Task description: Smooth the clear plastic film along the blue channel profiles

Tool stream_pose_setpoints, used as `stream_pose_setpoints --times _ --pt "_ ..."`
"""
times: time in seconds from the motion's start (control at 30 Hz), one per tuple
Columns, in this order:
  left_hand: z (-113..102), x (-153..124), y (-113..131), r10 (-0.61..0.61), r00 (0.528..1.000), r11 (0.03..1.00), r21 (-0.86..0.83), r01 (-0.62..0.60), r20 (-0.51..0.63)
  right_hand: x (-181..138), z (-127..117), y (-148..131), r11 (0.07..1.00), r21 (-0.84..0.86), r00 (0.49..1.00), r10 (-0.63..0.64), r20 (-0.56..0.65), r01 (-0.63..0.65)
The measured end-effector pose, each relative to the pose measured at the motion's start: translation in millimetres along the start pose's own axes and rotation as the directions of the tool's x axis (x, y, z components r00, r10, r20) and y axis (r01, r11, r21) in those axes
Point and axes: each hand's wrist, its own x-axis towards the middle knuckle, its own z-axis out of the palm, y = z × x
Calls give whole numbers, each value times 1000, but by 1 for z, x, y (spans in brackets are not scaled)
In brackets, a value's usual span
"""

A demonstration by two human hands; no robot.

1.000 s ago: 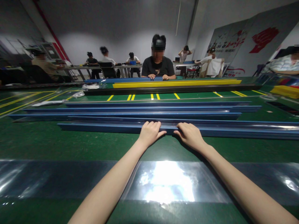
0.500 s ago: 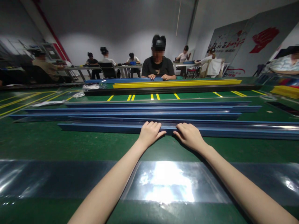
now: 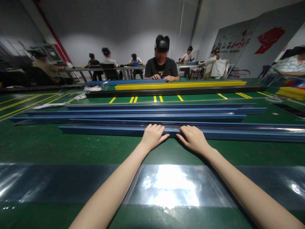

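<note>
A long blue channel strip (image 3: 102,130) lies across the green table, the nearest of several like it. My left hand (image 3: 153,135) is closed over its near wall, fingers hooked over the top edge and thumb along the front. Just to the right, my right hand (image 3: 192,136) grips the same strip in the same way, with a short gap between the two thumbs. The fingertips of both hands are hidden inside the channel. Close behind lie more blue strips (image 3: 124,118), roughly parallel. Under my forearms a clear plastic sheet (image 3: 171,184) stretches across the table and reflects light.
Farther back lie a yellow strip (image 3: 181,86) and a black strip (image 3: 176,92). A person (image 3: 162,66) sits opposite with both hands at another blue strip. Clear plastic wrapping (image 3: 81,96) lies at the left, a dark flat object (image 3: 289,110) at the right.
My hands and the blue strip stay in place. The person opposite has shifted their left-side hand slightly along their strip.
</note>
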Motion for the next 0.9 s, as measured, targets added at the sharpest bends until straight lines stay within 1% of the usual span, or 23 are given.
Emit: stream_pose_setpoints --times 0.4,0.9 --pt "1 0 1 -3 1000 1000 -4 3 7 0 1 0 1000 -13 1000 -6 -17 6" --pt "1 0 1 -3 1000 1000 -8 4 7 0 1 0 1000 -15 1000 -3 -10 3"
